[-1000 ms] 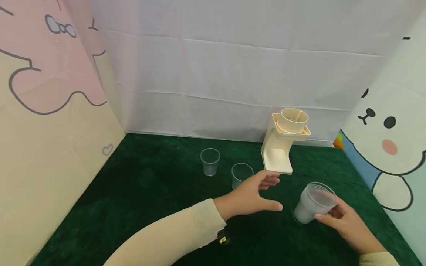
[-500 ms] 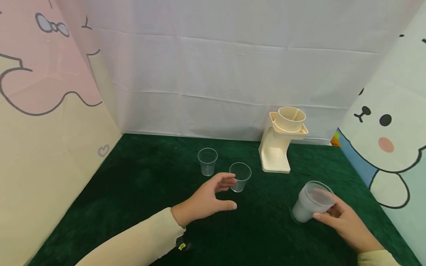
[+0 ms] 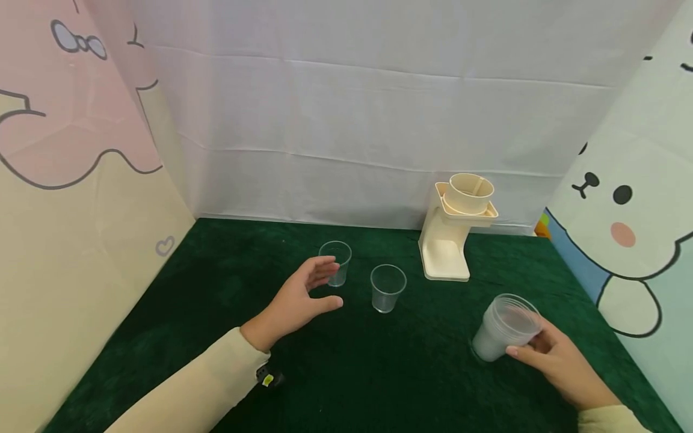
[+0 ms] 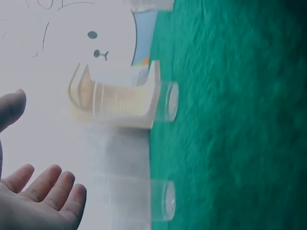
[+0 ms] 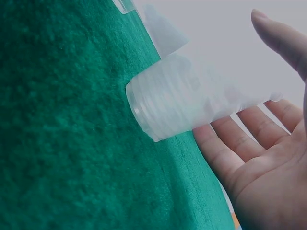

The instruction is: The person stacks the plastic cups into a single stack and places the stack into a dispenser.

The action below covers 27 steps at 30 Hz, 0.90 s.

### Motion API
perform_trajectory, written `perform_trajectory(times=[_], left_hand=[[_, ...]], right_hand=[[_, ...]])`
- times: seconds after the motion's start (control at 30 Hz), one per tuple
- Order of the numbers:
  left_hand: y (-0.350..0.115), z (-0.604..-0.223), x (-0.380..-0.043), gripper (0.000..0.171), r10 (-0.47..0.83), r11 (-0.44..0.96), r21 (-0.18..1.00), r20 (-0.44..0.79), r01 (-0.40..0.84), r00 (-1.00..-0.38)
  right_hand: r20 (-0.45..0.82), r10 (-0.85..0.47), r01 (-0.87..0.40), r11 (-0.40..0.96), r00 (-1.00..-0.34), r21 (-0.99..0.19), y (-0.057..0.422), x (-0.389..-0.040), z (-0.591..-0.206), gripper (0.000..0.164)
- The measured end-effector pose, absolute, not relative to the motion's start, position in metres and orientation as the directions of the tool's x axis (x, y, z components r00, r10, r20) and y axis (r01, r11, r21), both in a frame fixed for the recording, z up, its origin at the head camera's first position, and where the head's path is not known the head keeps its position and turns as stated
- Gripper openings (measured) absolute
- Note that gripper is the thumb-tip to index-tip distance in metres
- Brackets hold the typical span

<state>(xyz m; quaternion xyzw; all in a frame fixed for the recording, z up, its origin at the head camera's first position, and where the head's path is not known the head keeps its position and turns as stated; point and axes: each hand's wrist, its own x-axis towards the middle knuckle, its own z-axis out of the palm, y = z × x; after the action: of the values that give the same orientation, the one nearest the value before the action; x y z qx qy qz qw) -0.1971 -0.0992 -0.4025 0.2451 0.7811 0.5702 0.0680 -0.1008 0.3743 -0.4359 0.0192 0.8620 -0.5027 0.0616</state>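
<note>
In the head view my left hand [image 3: 292,304] is beside the left clear plastic cup [image 3: 340,276], thumb spread from its fingers, partly hiding it. Whether they touch is unclear; the left wrist view shows nothing in the palm. Another clear plastic cup [image 3: 386,296] stands upright to the right and nearer. At the right, my right hand [image 3: 560,361] holds a stack of plastic cups [image 3: 495,334], thumb at the near side and fingers behind. The stack leans slightly with its base at the cloth. In the right wrist view its upper end is washed out.
A cream stand [image 3: 446,252] with a round holder on top stands at the back right. Dark green cloth [image 3: 379,373] covers the table. White fabric [image 3: 325,120] hangs behind, with printed panels on both sides.
My left hand has moved left, away from the side of the cup stack, past the nearer cup to the left cup. The right hand and stack stay nearly still; the view shifts slightly.
</note>
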Motion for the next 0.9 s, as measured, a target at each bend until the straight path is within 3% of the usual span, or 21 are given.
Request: perform_trajectory(times=[0.17,0.63,0.9], left_hand=[[-0.105,-0.404,-0.207,0.074,0.396,0.264,0.906,0.212,0.332,-0.893],[-0.107,-0.427,-0.245,0.074,0.233,0.282,0.925,0.192,0.256,-0.953],[-0.104,-0.439,-0.261,0.082,0.262,0.231,0.939,0.193,0.255,-0.946]], right_hand=[[-0.128,-0.031,0.096,0.498,-0.991,-0.862,0.375,-0.102,-0.435,0.076],[-0.131,-0.028,0.101,0.487,-0.991,-0.867,0.372,-0.100,-0.435,0.076],[-0.127,-0.032,0.095,0.491,-0.991,-0.866,0.371,-0.101,-0.433,0.076]])
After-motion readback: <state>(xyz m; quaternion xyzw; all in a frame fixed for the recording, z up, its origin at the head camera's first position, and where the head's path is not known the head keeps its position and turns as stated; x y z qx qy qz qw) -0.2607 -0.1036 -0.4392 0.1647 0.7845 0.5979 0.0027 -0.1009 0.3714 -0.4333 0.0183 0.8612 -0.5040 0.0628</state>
